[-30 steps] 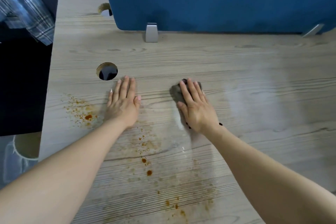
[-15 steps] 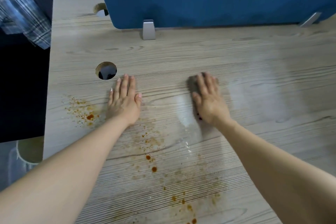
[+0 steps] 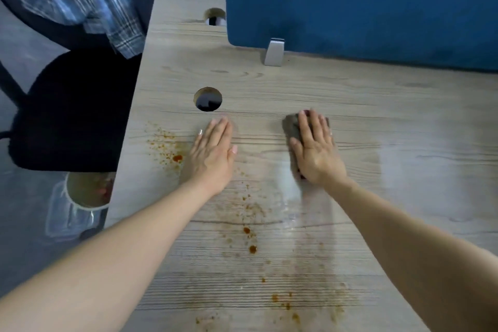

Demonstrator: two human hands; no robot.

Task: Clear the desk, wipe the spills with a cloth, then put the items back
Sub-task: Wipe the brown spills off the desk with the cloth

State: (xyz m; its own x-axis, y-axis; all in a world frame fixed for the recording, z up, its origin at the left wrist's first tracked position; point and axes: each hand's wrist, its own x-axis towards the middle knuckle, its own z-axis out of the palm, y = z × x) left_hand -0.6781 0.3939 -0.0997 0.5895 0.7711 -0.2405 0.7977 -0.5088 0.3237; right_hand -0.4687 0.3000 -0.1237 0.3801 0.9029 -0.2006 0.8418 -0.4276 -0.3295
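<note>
i see my right hand (image 3: 315, 152) lying flat with straight fingers pressed on a dark grey cloth (image 3: 292, 128), which sits on the desk (image 3: 377, 116) right of the round cable hole (image 3: 208, 99). only the cloth's far left corner and a sliver at the heel of the palm show; the rest is under the hand. my left hand (image 3: 213, 156) rests flat and released on the wood, holding nothing, just right of a patch of orange-brown spill (image 3: 172, 153).

the cloth looks soft, thin and light, and i judge it damp from the wet sheen near it. it will bunch or slide out if i push with fingertips alone, so i would keep the whole palm spread over its middle and drag it flat. more spill specks (image 3: 249, 240) lie near me, between my forearms, not yet wiped.

containers: a pale round bin (image 3: 86, 194) with a clear liner stands on the floor to the left, below the desk edge; something reddish lies inside, too blurred to name. a blue divider panel (image 3: 363, 3) stands at the far side, and a chair with a plaid shirt (image 3: 80, 0) is far left.
</note>
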